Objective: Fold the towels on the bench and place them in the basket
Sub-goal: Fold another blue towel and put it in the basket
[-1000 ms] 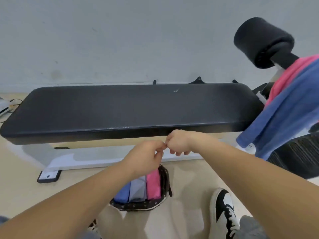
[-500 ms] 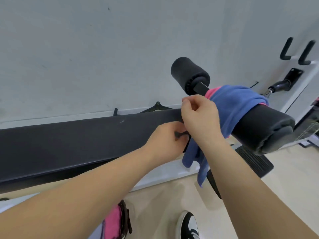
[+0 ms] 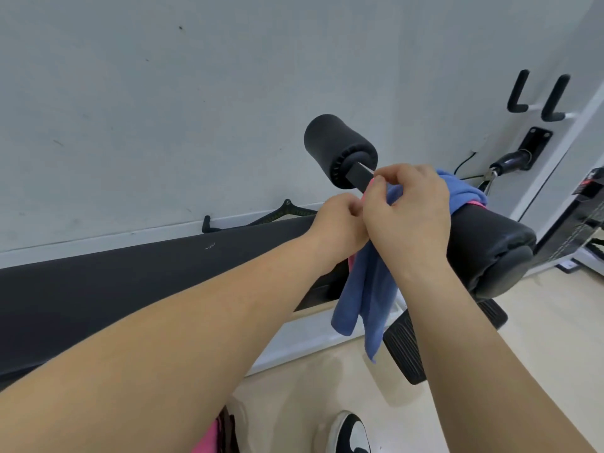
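A blue towel [image 3: 366, 299] hangs over the bar between the bench's two black foam rollers, on top of a pink towel [image 3: 475, 203] that shows only at its edges. My right hand [image 3: 408, 214] pinches the blue towel's upper edge near the bar. Just left of it, my left hand [image 3: 336, 228] is closed on the same towel edge; its fingertips are hidden. The black padded bench [image 3: 137, 289] stretches to the left. At the bottom edge, the dark rim of the basket [image 3: 228, 433] shows, with a folded pink towel [image 3: 206, 441] inside.
The near foam roller [image 3: 490, 253] and far foam roller [image 3: 340, 148] flank the towels. A ribbed black footplate [image 3: 405, 348] lies on the floor below. My shoe [image 3: 351, 434] is at the bottom. Wall hooks [image 3: 539, 99] and a weight machine [image 3: 585, 220] stand to the right.
My view swung from the basket up and right to the rollers. Both hands rose from in front of the bench to the blue towel and took hold of its upper edge.
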The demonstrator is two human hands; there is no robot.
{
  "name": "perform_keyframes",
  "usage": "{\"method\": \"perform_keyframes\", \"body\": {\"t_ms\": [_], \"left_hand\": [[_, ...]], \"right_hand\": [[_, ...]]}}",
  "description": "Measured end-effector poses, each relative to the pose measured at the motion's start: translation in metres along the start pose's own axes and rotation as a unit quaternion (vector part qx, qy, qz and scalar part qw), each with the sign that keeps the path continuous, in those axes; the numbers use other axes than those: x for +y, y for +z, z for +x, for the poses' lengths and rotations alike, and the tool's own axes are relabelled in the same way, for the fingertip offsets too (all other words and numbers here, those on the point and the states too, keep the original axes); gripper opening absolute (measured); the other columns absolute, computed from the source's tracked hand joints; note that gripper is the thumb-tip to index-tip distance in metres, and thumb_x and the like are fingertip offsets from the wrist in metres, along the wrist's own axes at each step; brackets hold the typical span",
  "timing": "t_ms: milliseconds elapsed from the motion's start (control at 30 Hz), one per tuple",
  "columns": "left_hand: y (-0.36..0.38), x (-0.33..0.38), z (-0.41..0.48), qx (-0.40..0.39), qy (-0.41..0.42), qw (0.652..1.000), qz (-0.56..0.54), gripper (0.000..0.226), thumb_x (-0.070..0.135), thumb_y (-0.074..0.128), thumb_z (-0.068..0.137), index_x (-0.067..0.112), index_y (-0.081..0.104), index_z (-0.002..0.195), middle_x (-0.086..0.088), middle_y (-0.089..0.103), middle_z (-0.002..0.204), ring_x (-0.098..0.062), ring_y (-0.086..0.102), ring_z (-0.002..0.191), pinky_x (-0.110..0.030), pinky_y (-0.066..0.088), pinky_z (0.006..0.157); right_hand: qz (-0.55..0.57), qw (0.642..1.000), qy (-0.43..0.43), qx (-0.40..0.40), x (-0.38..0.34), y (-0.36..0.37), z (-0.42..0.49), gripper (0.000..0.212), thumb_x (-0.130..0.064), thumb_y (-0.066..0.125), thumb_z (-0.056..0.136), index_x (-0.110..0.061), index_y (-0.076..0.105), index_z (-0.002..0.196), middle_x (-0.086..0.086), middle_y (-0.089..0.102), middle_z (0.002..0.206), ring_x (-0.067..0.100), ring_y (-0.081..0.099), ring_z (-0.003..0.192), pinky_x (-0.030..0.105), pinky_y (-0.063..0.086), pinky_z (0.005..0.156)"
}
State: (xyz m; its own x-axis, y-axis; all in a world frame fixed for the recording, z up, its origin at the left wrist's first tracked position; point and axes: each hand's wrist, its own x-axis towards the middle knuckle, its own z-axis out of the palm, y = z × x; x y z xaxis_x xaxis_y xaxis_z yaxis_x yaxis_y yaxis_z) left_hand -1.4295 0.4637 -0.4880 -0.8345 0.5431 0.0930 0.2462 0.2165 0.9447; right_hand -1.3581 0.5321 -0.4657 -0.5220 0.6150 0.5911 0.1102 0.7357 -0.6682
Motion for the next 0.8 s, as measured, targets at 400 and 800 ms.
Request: {"method": "perform_keyframes", "body": {"t_ms": [400,800], "left_hand": [[-0.053,0.003,-0.026,-0.028,-0.194,0.976,-0.096,0.035,0.043,0.083,0.080,0.014,0.079,0.099,-0.005,0.081,0.089,-0.022,0.079,0.083,-0.033,0.063,0.077],[-0.083,-0.020,-0.013,0.386,-0.154,0.880,-0.230,0.019,0.024,0.055,0.100,0.009,0.057,0.112,-0.002,0.061,0.091,-0.024,0.064,0.085,-0.033,0.051,0.075]], "right_hand": [[-0.103,0.994,-0.022,-0.034,0.022,-0.013,0.010,0.043,-0.021,0.044,0.091,-0.005,0.066,0.125,0.016,0.069,0.123,0.038,0.056,0.120,0.050,0.041,0.108],[-0.379,0.918,-0.036,-0.107,0.031,-0.002,0.020,0.093,-0.077,0.039,0.091,-0.012,0.034,0.157,0.014,0.038,0.161,0.041,0.036,0.143,0.054,0.024,0.118]]}}
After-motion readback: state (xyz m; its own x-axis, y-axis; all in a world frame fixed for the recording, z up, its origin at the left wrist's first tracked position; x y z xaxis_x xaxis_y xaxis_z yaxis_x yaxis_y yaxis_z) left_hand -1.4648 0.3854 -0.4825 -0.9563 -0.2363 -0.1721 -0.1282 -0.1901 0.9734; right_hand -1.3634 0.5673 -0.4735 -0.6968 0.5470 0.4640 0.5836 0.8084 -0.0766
